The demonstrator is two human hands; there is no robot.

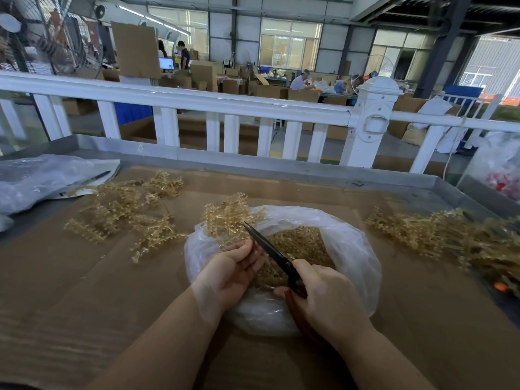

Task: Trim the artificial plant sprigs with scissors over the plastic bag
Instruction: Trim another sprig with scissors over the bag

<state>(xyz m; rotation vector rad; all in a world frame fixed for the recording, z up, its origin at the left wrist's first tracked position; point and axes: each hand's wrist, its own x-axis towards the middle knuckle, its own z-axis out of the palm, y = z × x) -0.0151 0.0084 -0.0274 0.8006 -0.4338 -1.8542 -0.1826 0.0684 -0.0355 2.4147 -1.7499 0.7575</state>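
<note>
Left hand [235,267] pinches stem of pale gold plastic sprig [228,216], bumpy branching fronds fanned upward over bag's far-left rim. Right hand [323,294] curled round reddish handles of scissors [271,250], dark pointed blades nearly closed, tip at sprig base. Crinkled clear plastic bag [351,249] beneath holds gold trimmings. Loose sprigs heaped left [123,212] and right [439,235] on brown cardboard-covered bench [84,291].

metal-edged table [394,175] covered in brown cardboard [84,291], with a clear plastic bag [354,249] of trimmings in the middle, loose sprigs [121,209] left, another pile [439,232] right, crumpled plastic [36,178] far left
</note>
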